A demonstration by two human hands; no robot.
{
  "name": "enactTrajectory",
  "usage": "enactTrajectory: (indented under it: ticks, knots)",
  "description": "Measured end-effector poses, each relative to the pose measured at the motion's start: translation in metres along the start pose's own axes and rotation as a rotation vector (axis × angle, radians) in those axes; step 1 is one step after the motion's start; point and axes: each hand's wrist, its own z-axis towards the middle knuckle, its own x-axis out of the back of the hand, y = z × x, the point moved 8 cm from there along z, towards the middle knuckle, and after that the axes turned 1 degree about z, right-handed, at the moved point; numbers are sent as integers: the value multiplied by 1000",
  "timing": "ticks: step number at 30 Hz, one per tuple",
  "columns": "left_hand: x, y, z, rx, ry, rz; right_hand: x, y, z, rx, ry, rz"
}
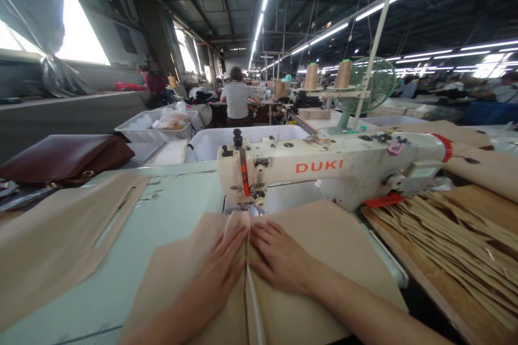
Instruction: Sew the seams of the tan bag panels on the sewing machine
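The left hand [220, 269] lies flat on the tan sheet [324, 237], fingers stretched toward the machine [283, 164], pressing down and gripping nothing; the right hand [279, 259] rests the same way, just across the seam [247, 280]. The sheet sits under both palms on the tabletop [174, 199], spreading out on either side of them, its far edge just ahead of the fingertips, near the machine's foot. I can't make out from here whether it is under the needle. To do this well, I'd say, let both hands push evenly, keep the seam straight between them, smooth out any pucker, and have the fingertips stop short of the needle. Pulling harder on one side would likely skew the line. Beyond the hands, behind the machine, stands a big white bin [259, 131]; the machine hides most of its inside, so I can't tell what it holds. Farther off, ahead and to the left of the left hand, a smaller bin [140, 130] has plastic bags [172, 117] heaped in it. Out to the right of the right hand, tan strips [457, 242] lie piled on a board [453, 296].
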Motion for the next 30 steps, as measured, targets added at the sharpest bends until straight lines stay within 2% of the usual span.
enactTrajectory:
  ticks: [3,5,9,13,16,19,21,25,30]
  knots:
    - [-3,19,-8,-58,-27,55,1,-2,0,21,-3,-5]
    - [1,23,-5,-59,-30,100,1,-2,-1,21,-5,-3]
    - [7,14,6,-39,-44,115,4,-3,-6,2,-19,30]
    - [15,8,18,-97,72,57,4,-6,-10,-9,-69,57]
    - [20,3,36,-141,161,55,3,-4,-8,-27,-86,59]
    - [26,-2,55,-157,192,76,0,1,-2,-48,-111,44]
    - [32,-4,59,-170,198,92,-2,4,1,-60,-119,26]
    - [36,1,40,-192,188,126,-3,4,4,-40,-104,27]
    - [15,9,18,-166,63,119,-3,2,2,-35,-98,13]
